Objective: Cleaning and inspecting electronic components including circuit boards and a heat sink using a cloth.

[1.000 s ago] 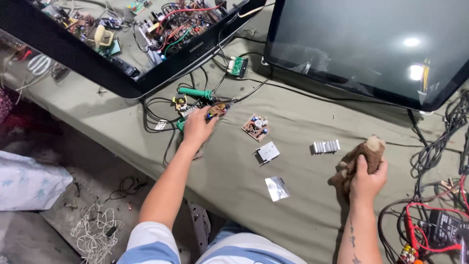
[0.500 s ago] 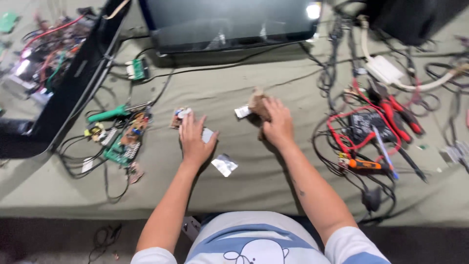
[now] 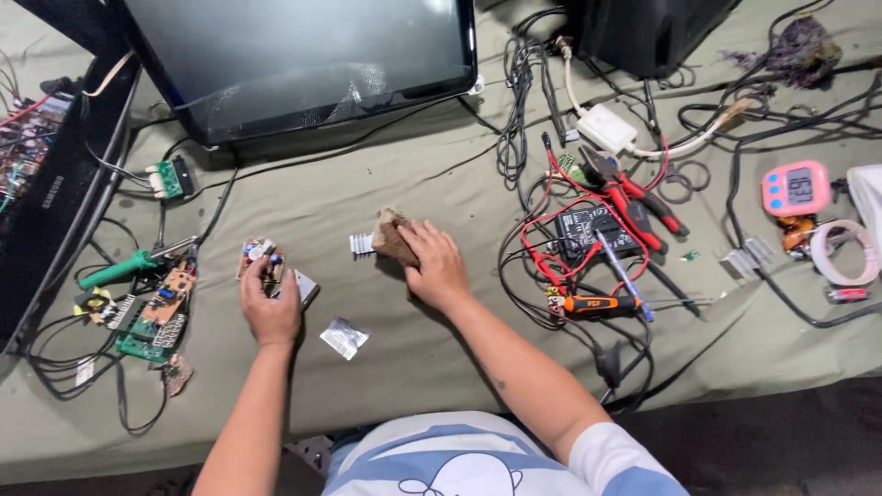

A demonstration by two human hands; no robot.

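Observation:
My left hand [image 3: 269,305] rests on the grey-green cloth, fingers over a small circuit board [image 3: 259,253] and touching a flat grey part [image 3: 306,287] beside it. A brown rag [image 3: 392,237] is pressed to the cloth under my right hand [image 3: 435,265], right next to a ribbed metal heat sink [image 3: 362,243]. A small silver foil packet [image 3: 344,337] lies between my two forearms, touched by neither hand.
A flat screen [image 3: 303,55] lies at the back. At left are a green-handled soldering iron [image 3: 124,269], boards [image 3: 152,317] and an opened device [image 3: 46,184]. To the right lie a multimeter [image 3: 593,230] with red leads, red pliers [image 3: 638,193], an orange screwdriver [image 3: 597,303] and a pink timer [image 3: 796,187].
The view swung from the left side of the bench to the middle. My left hand left the soldering iron area for the small board; my right hand brought the rag down beside the heat sink.

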